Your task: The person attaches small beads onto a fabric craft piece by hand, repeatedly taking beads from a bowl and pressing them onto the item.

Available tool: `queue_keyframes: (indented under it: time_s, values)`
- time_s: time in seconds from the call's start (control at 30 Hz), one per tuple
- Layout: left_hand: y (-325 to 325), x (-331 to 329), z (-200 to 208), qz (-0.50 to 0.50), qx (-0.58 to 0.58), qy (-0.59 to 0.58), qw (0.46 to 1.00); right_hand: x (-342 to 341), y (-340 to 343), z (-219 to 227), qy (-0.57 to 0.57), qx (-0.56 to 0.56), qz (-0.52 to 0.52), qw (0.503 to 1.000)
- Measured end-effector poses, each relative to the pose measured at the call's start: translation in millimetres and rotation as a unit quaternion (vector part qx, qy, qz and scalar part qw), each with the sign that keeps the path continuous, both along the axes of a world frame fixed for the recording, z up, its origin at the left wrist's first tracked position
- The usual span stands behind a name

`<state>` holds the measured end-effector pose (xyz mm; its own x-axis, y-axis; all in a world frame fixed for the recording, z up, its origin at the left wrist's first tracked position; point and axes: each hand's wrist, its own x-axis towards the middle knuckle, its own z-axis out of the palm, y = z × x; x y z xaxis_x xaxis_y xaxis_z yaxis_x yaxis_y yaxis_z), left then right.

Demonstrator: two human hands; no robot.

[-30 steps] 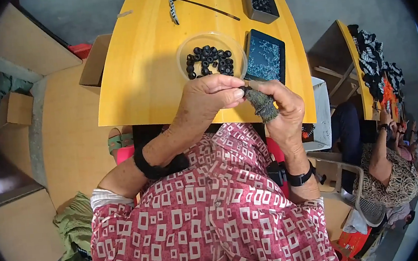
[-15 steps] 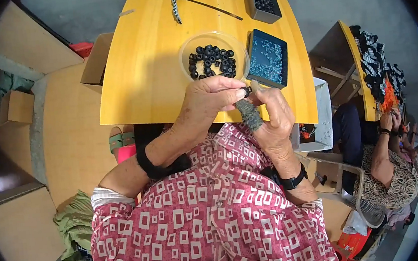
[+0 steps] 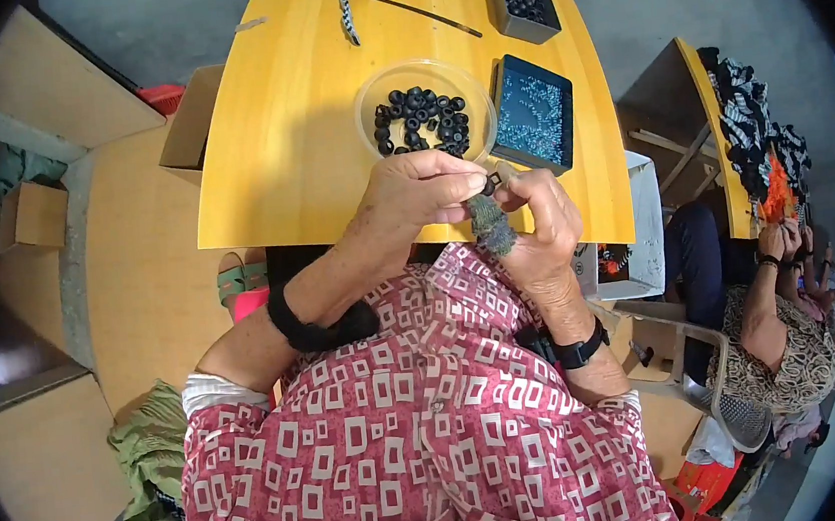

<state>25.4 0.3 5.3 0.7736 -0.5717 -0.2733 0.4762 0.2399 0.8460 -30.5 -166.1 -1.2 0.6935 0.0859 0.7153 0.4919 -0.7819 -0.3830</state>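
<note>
My left hand (image 3: 417, 198) is closed in a pinch, its thumb and fingertips on a small black piece (image 3: 493, 182) with a square-looking opening. Opposite it, my right hand (image 3: 547, 223) is closed too, with its fingertips meeting the same piece. A grey-green knitted sleeve (image 3: 492, 226) covers the area of my right thumb. Just beyond both hands stands a clear round tub (image 3: 360, 115) holding several black ring-shaped beads (image 3: 414, 102). Right of the tub, a dark rectangular tray (image 3: 572, 110) contains tiny pale pieces (image 3: 531, 114).
On the yellow table (image 3: 277, 153), a grey box (image 3: 528, 29) of black pieces stands far right. A thin dark stick (image 3: 424, 14) with black and patterned cloth lies at the back. A white bin (image 3: 647, 228) is beside the table. At right, another person (image 3: 783, 346) works at a second table.
Both hands stay at the near table edge. My right fingers have shifted slightly, and the black piece has turned so that its opening shows.
</note>
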Motion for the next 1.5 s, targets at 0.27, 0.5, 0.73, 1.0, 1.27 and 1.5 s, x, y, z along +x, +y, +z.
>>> queue_keyframes:
  time_s: [0.27,0.5,0.73,1.0,1.27,1.5]
  values:
    - [3.8,6.3,10.5,-0.096,0.044,-0.003,0.994,-7.5,-4.2,12.4,0.038,-0.015,0.015,0.999]
    - [3.4,3.9,-1.7,-0.133,0.028,-0.011,0.991,-15.9,-8.0,12.7,0.065,-0.032,0.056,0.996]
    - [2.9,-3.4,-0.7,-0.104,-0.009,-0.023,0.994,-13.4,-13.9,20.4,0.097,-0.043,0.042,0.993]
    - [0.2,-7.4,-3.9,-0.080,0.005,-0.042,0.996,-12.5,-17.8,23.3,0.073,-0.102,0.093,0.988]
    - [-1.3,-5.2,-6.1,-0.084,0.040,-0.050,0.994,-17.5,-13.8,24.7,0.080,-0.191,0.058,0.977]
    - [-0.1,-6.9,-9.5,-0.076,0.009,-0.024,0.997,-17.2,-5.1,16.8,0.131,-0.047,0.052,0.989]
